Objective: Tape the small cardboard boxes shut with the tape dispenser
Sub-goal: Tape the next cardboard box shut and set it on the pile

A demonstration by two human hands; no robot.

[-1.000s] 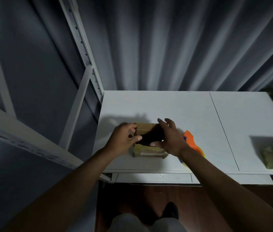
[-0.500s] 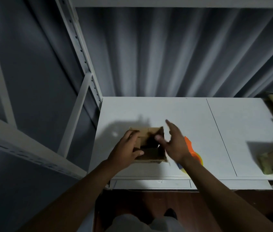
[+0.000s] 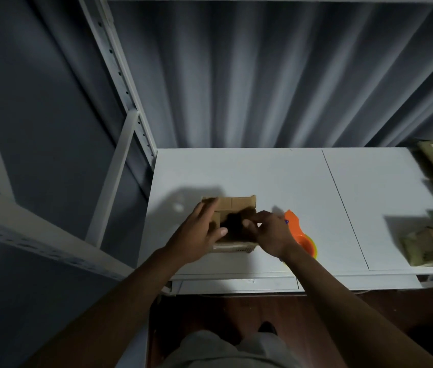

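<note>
On a white tabletop [image 3: 236,171] seen from above in dim light, the scene reads from left to right. At far left, white metal shelving uprights [image 3: 120,83] with rows of holes rise before a grey pleated curtain [image 3: 263,75]. Next, the left hand [image 3: 197,235] lies flat over the left flap of a small cardboard box [image 3: 236,203], its grip spread with fingers straight and the thumb reaching toward the box's dark opening. The box sits near the front edge of the tabletop, its far flap standing up and its top not yet closed. The right hand [image 3: 268,232] rests on the box's right side, fingers bent and pressing a flap inward; how tightly that grip closes on the cardboard cannot be told. Just beside that hand, partly hidden behind the wrist, an orange tape dispenser [image 3: 296,228] lies on the tabletop, untouched. At far right, several more cardboard boxes [image 3: 427,245] sit blurred at the tabletop's edge.
</note>
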